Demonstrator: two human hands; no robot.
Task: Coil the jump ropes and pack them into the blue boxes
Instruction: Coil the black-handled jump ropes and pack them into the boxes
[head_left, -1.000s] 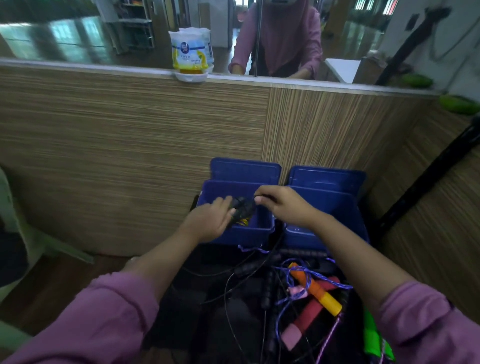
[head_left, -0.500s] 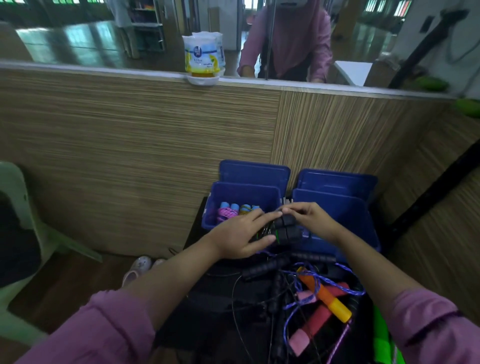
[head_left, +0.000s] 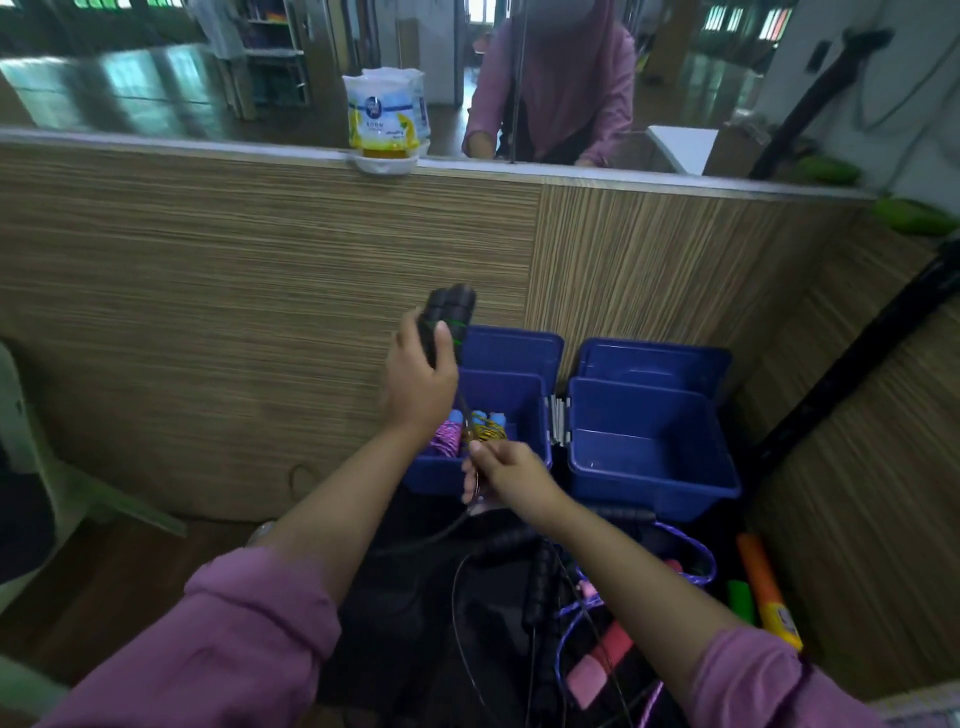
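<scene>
Wood-grain laminate partition (head_left: 260, 291), horizontal striping on the left panel, vertical on the right, capped by a pale ledge (head_left: 156, 143). White-and-yellow container (head_left: 385, 122) in a white dish on the ledge. Mirror or glass above (head_left: 130, 78), showing a glossy floor, shelving (head_left: 275, 57) and bright windows (head_left: 748, 23). Brown wooden floor (head_left: 130, 571) at lower left. Pale green plastic chair (head_left: 31, 467) at left edge. Dim, cool daylight.
</scene>
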